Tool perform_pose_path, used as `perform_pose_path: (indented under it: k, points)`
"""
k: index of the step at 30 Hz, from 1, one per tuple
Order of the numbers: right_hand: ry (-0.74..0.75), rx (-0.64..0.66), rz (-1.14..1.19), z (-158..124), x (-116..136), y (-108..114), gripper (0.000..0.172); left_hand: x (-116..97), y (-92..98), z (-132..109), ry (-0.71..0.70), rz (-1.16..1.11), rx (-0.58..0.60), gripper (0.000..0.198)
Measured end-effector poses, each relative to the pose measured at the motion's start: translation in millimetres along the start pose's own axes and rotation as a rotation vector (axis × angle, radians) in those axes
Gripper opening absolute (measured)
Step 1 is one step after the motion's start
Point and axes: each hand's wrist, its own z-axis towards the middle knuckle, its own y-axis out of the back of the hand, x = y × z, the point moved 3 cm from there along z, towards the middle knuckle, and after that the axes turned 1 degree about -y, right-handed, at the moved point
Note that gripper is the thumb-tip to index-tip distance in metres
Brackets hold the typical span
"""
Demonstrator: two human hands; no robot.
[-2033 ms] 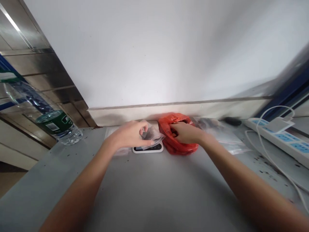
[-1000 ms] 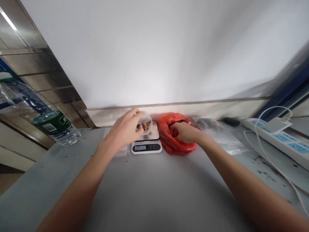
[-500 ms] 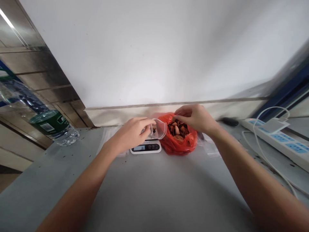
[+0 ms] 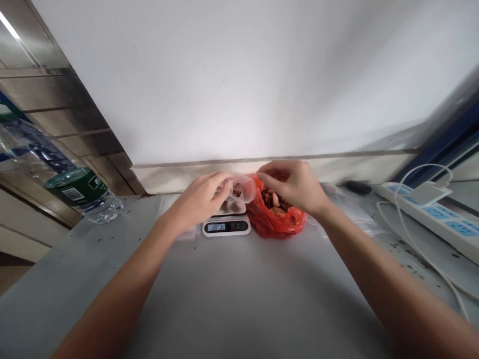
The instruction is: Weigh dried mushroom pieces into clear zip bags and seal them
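My left hand [image 4: 205,198] is closed on the edge of a small clear plastic bag [image 4: 248,188], its mouth held open toward the right. A few brown dried pieces [image 4: 237,190] show through or just behind the plastic. Under this hand stands a white digital scale [image 4: 242,228] with a lit display. My right hand [image 4: 294,183] has its fingertips pinched together near the bag's mouth, above a red plastic bag [image 4: 275,230]. Whatever the pinch holds is too small or hidden. Inside the red bag lie dark and light-brown dried slices [image 4: 276,200].
A water bottle [image 4: 80,192] with a green label stands at the left table edge. At right lie a white power strip [image 4: 436,212] with a plug and cable, and a black object [image 4: 358,187]. Flat clear bags [image 4: 348,214] and dark crumbs lie on the grey table [image 4: 254,289].
My right hand has moved left from over the red bag's contents toward the clear bag. My left hand has shifted slightly up and left, showing more of the scale.
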Motion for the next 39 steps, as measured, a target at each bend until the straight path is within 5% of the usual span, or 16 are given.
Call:
perform_pose_path:
  k: [3, 6, 10, 13, 22, 39]
  points:
    - [-0.175, 0.146, -0.271, 1.7, -18.1, 2.4, 0.017, 2.6, 4.4, -0.2, 0.017, 0.111, 0.022, 0.014]
    - [-0.263, 0.343, -0.504, -0.8, -36.1, -6.1, 0.016, 8.2, 6.7, -4.0, 0.059, 0.124, 0.168, 0.009]
    - [-0.302, 0.351, -0.611, -4.4, -46.3, -18.9, 0.016, 15.8, 9.2, -10.2, 0.136, 0.030, 0.363, 0.026]
    - [-0.322, 0.317, -0.659, -5.6, -48.2, -23.3, 0.015, 15.3, 17.0, -11.0, 0.139, -0.017, 0.344, 0.029]
    - [-0.237, 0.299, -0.583, -3.2, -54.1, -24.1, 0.010, 12.9, 40.9, -13.5, 0.163, 0.035, 0.222, 0.029]
    - [-0.292, 0.280, -0.240, 3.3, -45.7, 3.1, 0.003, 20.0, 25.2, -13.0, 0.184, 0.114, 0.319, 0.028]
